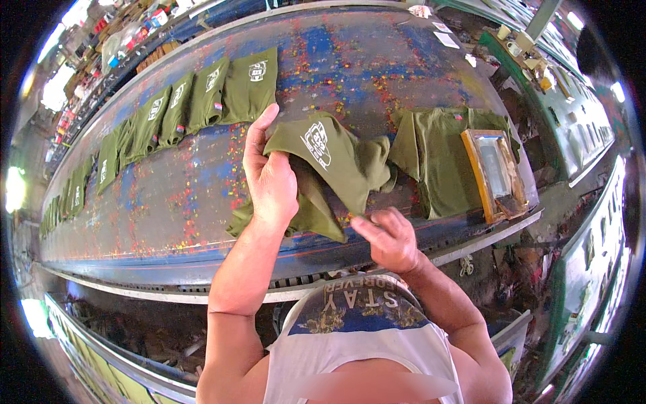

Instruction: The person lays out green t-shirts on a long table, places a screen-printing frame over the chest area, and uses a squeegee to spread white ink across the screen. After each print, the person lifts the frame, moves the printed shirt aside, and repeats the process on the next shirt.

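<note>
A dark green garment point(356, 158) with a white print is lifted and bunched above the table, part of it folded underneath. My left hand point(272, 178) grips its left edge, the thumb tucked against the cloth and the fingers pointing up. At the garment's lower corner, my right hand point(389, 239) has its fingers curled, the fingertips pinching the edge. To the right, another green garment point(437, 172) lies spread flat. A small wooden-framed printing screen point(481, 155) rests on the right part of that garment.
Several printed green garments point(250, 84) lie in a row along the left of the long, paint-spattered table point(202, 175). White papers point(445, 39) lie near its far right end. A green bench point(538, 67) with clutter stands beyond the right edge.
</note>
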`<state>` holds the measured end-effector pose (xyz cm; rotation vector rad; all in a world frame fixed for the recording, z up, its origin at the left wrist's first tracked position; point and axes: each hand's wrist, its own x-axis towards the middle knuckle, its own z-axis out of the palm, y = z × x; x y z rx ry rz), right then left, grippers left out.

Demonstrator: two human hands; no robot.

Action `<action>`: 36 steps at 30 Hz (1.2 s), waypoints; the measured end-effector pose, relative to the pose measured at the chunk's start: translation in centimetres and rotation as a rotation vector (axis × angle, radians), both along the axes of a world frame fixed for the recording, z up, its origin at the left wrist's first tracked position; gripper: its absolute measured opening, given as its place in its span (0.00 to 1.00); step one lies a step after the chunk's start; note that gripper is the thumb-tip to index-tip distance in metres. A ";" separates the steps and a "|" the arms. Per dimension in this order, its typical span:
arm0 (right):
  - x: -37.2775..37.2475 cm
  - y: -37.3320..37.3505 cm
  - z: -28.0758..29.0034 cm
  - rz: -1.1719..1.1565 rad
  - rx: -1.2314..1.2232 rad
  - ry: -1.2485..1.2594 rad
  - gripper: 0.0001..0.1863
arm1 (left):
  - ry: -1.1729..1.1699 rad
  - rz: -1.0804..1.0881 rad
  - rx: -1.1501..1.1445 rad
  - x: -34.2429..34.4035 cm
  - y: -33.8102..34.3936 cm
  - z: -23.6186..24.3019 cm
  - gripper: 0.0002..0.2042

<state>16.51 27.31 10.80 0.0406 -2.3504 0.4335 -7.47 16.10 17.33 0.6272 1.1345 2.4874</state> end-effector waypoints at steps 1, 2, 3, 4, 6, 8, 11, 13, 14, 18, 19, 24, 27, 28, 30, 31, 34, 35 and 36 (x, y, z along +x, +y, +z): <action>-0.1 -0.1 0.2 0.052 0.076 -0.017 0.20 | -0.012 -0.005 0.037 0.2 0.4 0.4 0.24; -0.3 -0.1 0.5 0.051 0.099 -0.026 0.24 | -0.032 -0.003 0.067 0.4 0.8 0.9 0.24; -0.5 -0.3 0.8 0.019 0.057 -0.010 0.24 | -0.049 0.003 0.102 0.6 1.1 1.3 0.24; -0.9 -0.7 1.0 -0.010 0.006 0.023 0.25 | -0.087 0.034 0.109 0.6 1.5 1.8 0.25; -1.5 -1.1 1.5 -0.043 -0.107 0.077 0.24 | -0.095 0.091 0.160 1.2 2.3 2.5 0.24; -2.3 -1.0 1.9 -0.063 -0.063 0.112 0.22 | -0.122 0.082 0.215 1.4 2.4 3.3 0.24; -3.4 0.0 2.9 -0.051 0.040 0.155 0.19 | -0.142 0.088 0.246 1.3 2.3 4.7 0.24; -3.4 1.7 4.6 0.052 0.089 0.216 0.17 | -0.103 0.137 0.226 0.4 1.6 5.9 0.27; -3.0 2.7 6.0 0.065 0.119 0.222 0.16 | -0.084 0.159 0.200 -0.3 0.9 6.7 0.31; -3.2 7.6 14.0 0.093 0.242 0.292 0.14 | 0.218 0.251 0.067 -3.7 -1.8 9.9 0.31; -3.7 8.9 16.1 0.093 0.267 0.295 0.13 | 0.299 0.342 -0.022 -4.8 -1.7 10.7 0.26; -10.3 15.4 22.7 0.037 0.347 0.226 0.13 | 0.184 0.139 -0.298 -9.6 0.4 12.2 0.19; -16.1 19.2 22.5 0.070 0.246 0.107 0.12 | 0.079 0.084 -0.546 -13.0 3.7 11.6 0.19; -17.7 20.5 22.3 0.062 0.266 0.088 0.11 | 0.097 0.101 -0.528 -14.2 5.0 11.5 0.20; -20.5 22.8 22.4 0.033 0.327 0.104 0.10 | 0.070 0.143 -0.546 -16.4 7.5 11.6 0.20; -21.8 23.8 22.5 0.009 0.367 0.140 0.09 | 0.138 0.181 -0.469 -17.3 8.5 11.7 0.20; -24.9 26.7 22.9 -0.043 0.486 0.247 0.08 | 0.260 0.274 -0.313 -20.1 11.0 11.7 0.22; -25.6 27.6 22.7 -0.066 0.520 0.268 0.07 | 0.277 0.321 -0.346 -21.0 11.8 11.2 0.22; -26.4 28.4 21.9 -0.060 0.537 0.300 0.07 | 0.320 0.370 -0.357 -22.1 12.6 10.5 0.22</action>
